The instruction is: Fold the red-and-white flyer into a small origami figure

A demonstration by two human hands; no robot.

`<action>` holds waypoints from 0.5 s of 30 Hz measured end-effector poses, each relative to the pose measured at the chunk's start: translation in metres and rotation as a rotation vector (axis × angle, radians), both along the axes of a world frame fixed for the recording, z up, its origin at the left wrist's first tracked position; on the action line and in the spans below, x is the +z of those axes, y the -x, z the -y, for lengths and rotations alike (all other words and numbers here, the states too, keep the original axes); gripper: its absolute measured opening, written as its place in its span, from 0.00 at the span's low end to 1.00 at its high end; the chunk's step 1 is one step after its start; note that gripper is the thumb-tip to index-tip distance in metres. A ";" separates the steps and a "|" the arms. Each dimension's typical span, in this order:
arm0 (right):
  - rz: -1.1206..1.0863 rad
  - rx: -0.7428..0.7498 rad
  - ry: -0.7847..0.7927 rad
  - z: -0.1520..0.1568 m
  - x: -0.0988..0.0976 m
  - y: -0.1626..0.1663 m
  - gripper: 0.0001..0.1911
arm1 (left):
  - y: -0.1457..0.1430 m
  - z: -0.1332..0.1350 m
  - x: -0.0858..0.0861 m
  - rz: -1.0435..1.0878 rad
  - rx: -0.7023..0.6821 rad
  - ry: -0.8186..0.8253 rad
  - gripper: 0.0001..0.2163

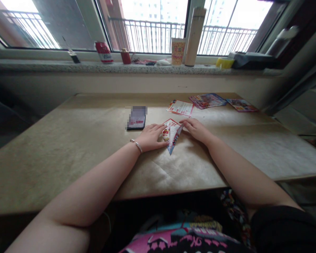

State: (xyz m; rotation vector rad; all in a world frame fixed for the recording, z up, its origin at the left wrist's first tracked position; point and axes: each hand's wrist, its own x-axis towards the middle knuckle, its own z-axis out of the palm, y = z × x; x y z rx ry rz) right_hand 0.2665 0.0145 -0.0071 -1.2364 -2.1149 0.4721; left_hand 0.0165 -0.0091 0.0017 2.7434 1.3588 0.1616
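A printed flyer (172,135) folded into a pointed kite shape lies on the paper-covered table (76,147), its tip towards me. My left hand (150,137), a bracelet on its wrist, lies flat on the flyer's left edge with fingers stretched out. My right hand (196,129) presses down on the flyer's upper right edge with its fingers extended. Neither hand lifts the paper.
A phone (136,118) lies just left of my hands. More flyers (181,107), (207,100), (241,104) lie at the far right of the table. On the windowsill stand a red can (104,52), a paper cup (178,51), a tall flask (195,36) and small items.
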 end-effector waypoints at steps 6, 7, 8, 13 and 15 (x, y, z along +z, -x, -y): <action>0.043 -0.035 0.088 -0.001 0.000 -0.004 0.19 | 0.001 -0.002 -0.005 0.020 -0.014 -0.006 0.38; 0.065 -0.029 0.091 -0.001 0.000 -0.004 0.17 | 0.002 -0.003 -0.005 0.023 -0.015 -0.006 0.38; 0.083 -0.021 0.088 -0.001 0.000 -0.004 0.16 | 0.002 -0.003 -0.005 0.026 -0.015 -0.006 0.38; 0.236 0.028 -0.016 0.001 -0.001 -0.007 0.15 | 0.001 -0.003 -0.004 0.034 -0.011 0.010 0.39; 0.300 0.044 -0.046 0.002 -0.001 -0.008 0.18 | 0.001 -0.002 -0.003 0.030 -0.007 0.018 0.39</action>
